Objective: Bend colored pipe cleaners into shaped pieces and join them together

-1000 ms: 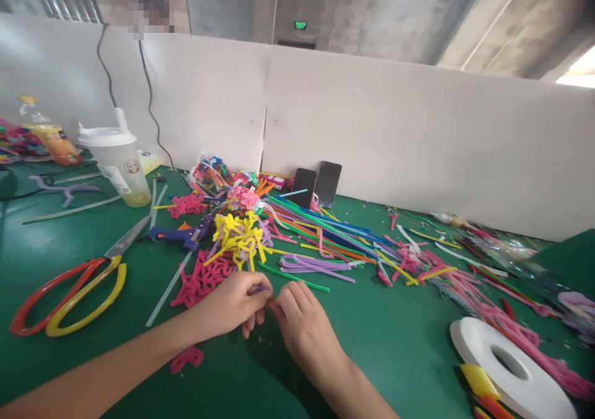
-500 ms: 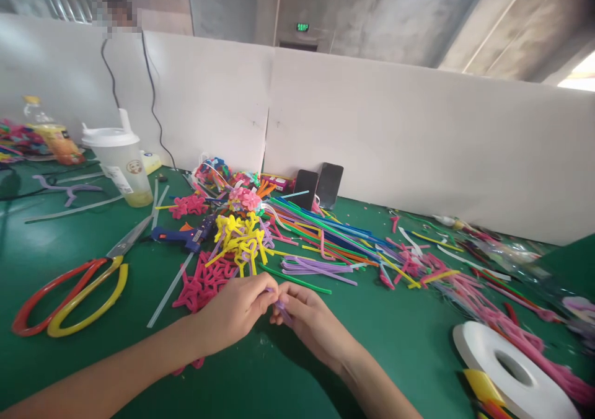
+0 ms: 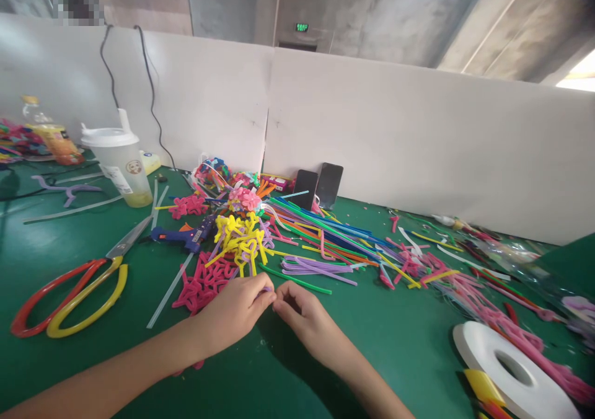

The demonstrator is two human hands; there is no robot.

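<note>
My left hand (image 3: 242, 304) pinches a purple pipe cleaner (image 3: 267, 289); only a short bit of it shows between thumb and finger. My right hand (image 3: 302, 317) is closed in a pinch, its fingertips meeting those of my left. What the right fingers grip, if anything, is hidden. Just behind the left hand lie bent pink pipe cleaners (image 3: 202, 279) and a heap of bent yellow ones (image 3: 239, 236). Straight purple pipe cleaners (image 3: 318, 267) and a green one (image 3: 297, 281) rest beyond the fingertips.
Large scissors (image 3: 88, 292), a blue glue gun (image 3: 186, 238) and a lidded cup (image 3: 121, 165) stand or lie left. Two phones (image 3: 304, 188) lean near the white partition (image 3: 395, 140). A white tape roll (image 3: 483, 338) lies right, beside pink pipe cleaners (image 3: 515, 338). A person's blurred head shows behind the partition.
The purple length that showed in my right fingers is out of sight there. My right hand has shifted slightly left and lower, its fingers more bent; the left has barely moved.
</note>
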